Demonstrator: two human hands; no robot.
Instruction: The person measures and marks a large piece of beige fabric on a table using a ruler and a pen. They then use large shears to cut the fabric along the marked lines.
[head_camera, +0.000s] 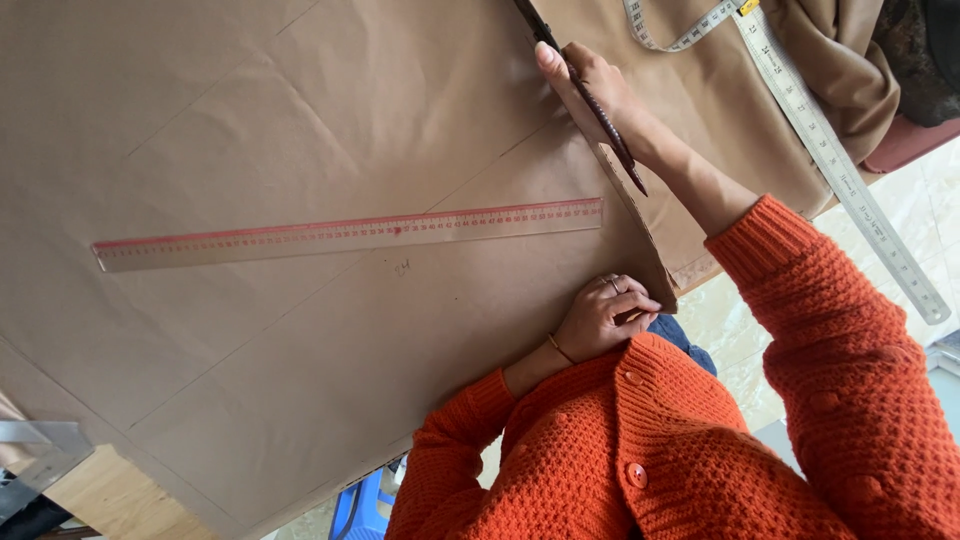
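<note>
- Right hand (590, 85): closed round dark scissors (590, 100), blades running toward 11 o'clock along the cut edge of the brown pattern paper (300, 120).
- Left hand (605, 318): curled, pinching the paper's near corner at 6 o'clock from the scissors.
- Long ruler (350, 232): lies crosswise, at 9 o'clock, untouched.
- Measuring tape (830, 150): at 3 o'clock.

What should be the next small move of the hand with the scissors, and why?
Probably keep cutting onward along the edge: the right hand holds the scissors in the brown paper, the slit looks unfinished, and the left hand pinches the corner near it.
</note>
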